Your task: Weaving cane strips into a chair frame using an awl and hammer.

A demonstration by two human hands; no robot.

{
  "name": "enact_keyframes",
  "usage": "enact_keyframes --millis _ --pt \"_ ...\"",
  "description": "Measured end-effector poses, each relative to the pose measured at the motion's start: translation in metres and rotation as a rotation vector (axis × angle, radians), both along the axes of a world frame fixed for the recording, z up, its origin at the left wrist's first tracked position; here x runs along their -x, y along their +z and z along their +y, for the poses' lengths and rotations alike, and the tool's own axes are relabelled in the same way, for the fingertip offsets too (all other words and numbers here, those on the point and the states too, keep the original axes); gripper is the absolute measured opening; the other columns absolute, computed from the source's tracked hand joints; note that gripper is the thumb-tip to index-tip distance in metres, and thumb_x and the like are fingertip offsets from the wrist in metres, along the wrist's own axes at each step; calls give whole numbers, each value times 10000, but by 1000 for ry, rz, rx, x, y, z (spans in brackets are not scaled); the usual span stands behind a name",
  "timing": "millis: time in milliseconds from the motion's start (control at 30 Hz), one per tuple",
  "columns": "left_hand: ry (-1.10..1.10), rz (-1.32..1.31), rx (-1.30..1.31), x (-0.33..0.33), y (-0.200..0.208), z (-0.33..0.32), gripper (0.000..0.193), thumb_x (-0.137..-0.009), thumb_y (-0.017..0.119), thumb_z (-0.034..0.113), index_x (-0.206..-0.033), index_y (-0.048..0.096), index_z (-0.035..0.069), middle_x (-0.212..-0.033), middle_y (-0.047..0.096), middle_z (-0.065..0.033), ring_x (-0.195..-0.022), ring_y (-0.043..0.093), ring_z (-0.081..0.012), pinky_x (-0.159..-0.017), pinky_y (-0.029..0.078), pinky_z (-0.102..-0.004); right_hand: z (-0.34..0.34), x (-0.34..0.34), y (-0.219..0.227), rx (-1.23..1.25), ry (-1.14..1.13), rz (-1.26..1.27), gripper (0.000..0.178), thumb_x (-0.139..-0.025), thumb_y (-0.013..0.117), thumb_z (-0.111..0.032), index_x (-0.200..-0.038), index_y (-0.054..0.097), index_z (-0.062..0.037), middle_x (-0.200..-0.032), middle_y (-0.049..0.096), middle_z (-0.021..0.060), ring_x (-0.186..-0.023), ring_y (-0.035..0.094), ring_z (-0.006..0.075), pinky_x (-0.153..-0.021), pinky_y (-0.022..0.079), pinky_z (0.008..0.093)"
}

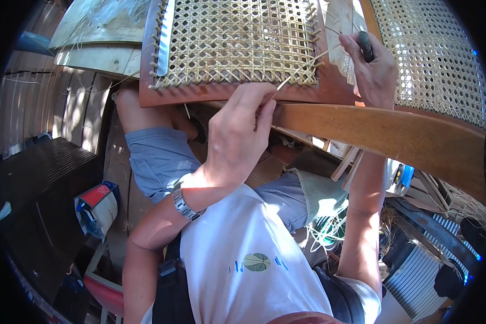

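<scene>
A wooden frame with woven cane webbing lies across the top of the view, with short pegs along its edges. My left hand is at the frame's near edge, thumb and forefinger pinched on a pale cane strand that runs up to the weave's near right corner. To the right of the weave, my right hand is closed around a tool with a dark rounded handle; the kind of tool cannot be made out. Its thumb and forefinger meet by a thin strand. Another loose strand end sticks out past the frame's right side.
A curved wooden rail crosses at the right, beside a second cane panel. Loose cane strands hang by my knee. A pale board is at the upper left; a red and white packet stands lower left.
</scene>
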State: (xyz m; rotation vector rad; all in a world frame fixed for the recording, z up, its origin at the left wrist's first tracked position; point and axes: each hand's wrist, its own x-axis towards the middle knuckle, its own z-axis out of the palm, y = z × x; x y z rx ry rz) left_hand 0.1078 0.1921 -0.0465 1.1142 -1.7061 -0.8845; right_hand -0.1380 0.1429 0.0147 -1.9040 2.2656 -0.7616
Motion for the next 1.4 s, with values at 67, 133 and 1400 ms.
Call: enact_keyframes --millis 67,133,1400 --pt "-13 92 -140 -2 8 0 208 -902 690 -24 -1105 661 12 -929 705 -64 -800 692 -121 -703 560 -259 3 -3 10 -25 25 -31 226 -975 692 -262 -1015 735 -44 -854 712 33 -785 610 79 -699 480 255" --pt "-22 183 -278 -2 11 -1 187 -909 689 -25 -1091 667 5 -930 708 -47 -818 686 -99 -721 562 -247 6 -1 18 41 265 -418 123 -955 696 -136 -1037 742 -57 -947 723 63 -879 641 104 -789 498 260" --pt "130 105 2 7 -2 -5 176 -862 738 -28 -1002 660 47 -894 616 -55 -659 628 -116 -544 492 -244 -36 -57 39 -548 830 -85 212 -679 710 -91 -771 553 19 -731 538 144 -678 551 319 -634 431 403"
